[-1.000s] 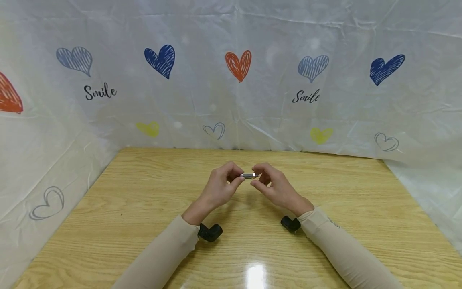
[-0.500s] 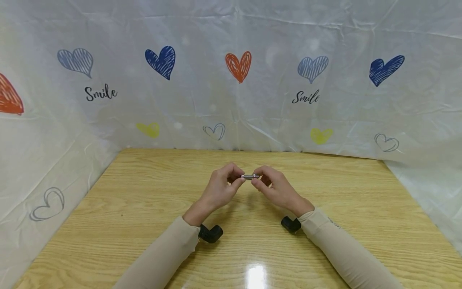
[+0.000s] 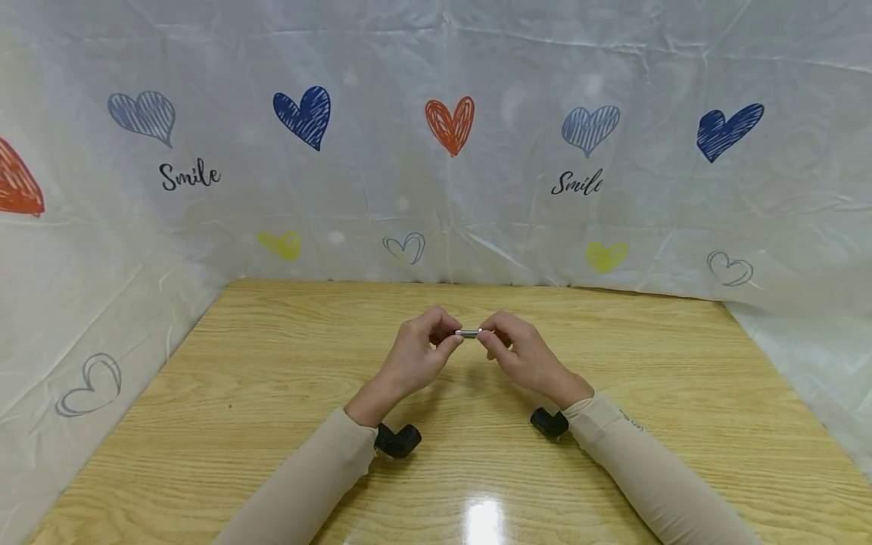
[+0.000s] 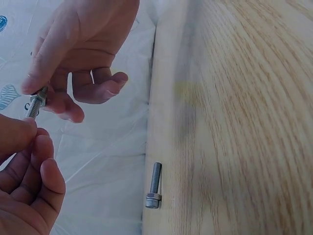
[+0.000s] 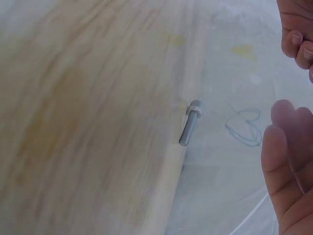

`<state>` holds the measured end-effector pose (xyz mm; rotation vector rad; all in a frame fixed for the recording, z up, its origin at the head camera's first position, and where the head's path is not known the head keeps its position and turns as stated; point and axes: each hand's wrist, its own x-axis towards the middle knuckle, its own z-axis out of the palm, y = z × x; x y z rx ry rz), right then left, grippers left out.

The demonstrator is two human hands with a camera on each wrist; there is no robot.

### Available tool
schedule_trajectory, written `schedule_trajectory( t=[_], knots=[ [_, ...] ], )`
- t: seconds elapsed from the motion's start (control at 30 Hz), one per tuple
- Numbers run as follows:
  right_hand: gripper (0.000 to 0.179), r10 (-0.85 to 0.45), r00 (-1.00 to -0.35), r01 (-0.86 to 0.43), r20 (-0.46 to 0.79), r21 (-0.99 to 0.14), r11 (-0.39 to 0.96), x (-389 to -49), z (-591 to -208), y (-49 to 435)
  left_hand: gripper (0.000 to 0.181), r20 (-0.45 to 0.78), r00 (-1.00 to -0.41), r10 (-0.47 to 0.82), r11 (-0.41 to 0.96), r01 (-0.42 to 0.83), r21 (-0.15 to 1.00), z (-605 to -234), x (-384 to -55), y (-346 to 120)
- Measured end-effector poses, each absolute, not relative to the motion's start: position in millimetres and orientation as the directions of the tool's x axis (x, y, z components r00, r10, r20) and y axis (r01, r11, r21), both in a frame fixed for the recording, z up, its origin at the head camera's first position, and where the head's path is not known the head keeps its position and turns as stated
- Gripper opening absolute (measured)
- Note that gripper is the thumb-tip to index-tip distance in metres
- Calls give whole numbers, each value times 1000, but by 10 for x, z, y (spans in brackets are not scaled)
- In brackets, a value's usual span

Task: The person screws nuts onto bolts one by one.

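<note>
Above the table, my left hand (image 3: 415, 352) pinches one end of a metal bolt (image 4: 32, 110) between thumb and fingertips, hiding that end. A hex nut (image 4: 39, 97) sits around the bolt near its other end, with a bit of thread showing beyond. There my right hand (image 3: 521, 354) has thumb and forefinger on the nut, its other fingers loosely bent. The bolt lies level between both hands in the head view. In the right wrist view the held bolt is out of sight.
A second bolt (image 4: 154, 187) with a nut lies on the wooden table (image 3: 272, 424); both wrist views show it. A white cloth (image 3: 368, 182) printed with hearts hangs behind and at the sides. Black devices (image 3: 398, 440) sit at the wrists.
The right thumb and forefinger have closed in on the nut, which showed uncovered a second ago. My left hand keeps its grip and has hardly moved.
</note>
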<state>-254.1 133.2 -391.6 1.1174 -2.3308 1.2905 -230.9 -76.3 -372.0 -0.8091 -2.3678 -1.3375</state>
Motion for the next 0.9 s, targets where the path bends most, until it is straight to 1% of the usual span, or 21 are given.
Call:
schedule_trajectory(
  t=[0.1, 0.17, 0.27, 0.33, 0.47, 0.63, 0.77, 0.83, 0.9],
  knots=[
    [9, -502, -693, -703, 517, -638, 313, -2529, -3902, 1342, 8, 509, -798, 323, 406, 603, 687, -3721, -2309, -764],
    [13, -497, -701, -694, 512, -651, 308, -2522, -3900, 1348, 8, 511, -797, 322, 400, 603, 690, -3718, -2304, -765],
    [23, -489, -694, -702, 528, -647, 297, -2515, -3898, 1346, 8, 513, -798, 318, 396, 603, 693, -3720, -2306, -766],
    [26, -487, -682, -715, 546, -637, 286, -2515, -3898, 1341, 8, 513, -798, 317, 398, 603, 692, -3720, -2309, -766],
    [19, -497, -667, -724, 555, -642, 253, -2517, -3903, 1339, 8, 511, -797, 321, 407, 604, 686, -3720, -2311, -763],
    [8, -507, -672, -719, 540, -640, 272, -2524, -3907, 1343, 8, 512, -796, 322, 406, 605, 685, -3725, -2311, -761],
    [10, -514, -670, -725, 536, -621, 297, -2529, -3901, 1348, 8, 512, -797, 321, 406, 604, 686, -3723, -2309, -757],
    [8, -509, -678, -718, 531, -626, 304, -2526, -3901, 1349, 8, 511, -798, 320, 404, 603, 688, -3720, -2306, -757],
    [13, -500, -686, -711, 529, -634, 304, -2521, -3903, 1347, 9, 509, -799, 320, 403, 601, 690, -3718, -2304, -757]
  ],
)
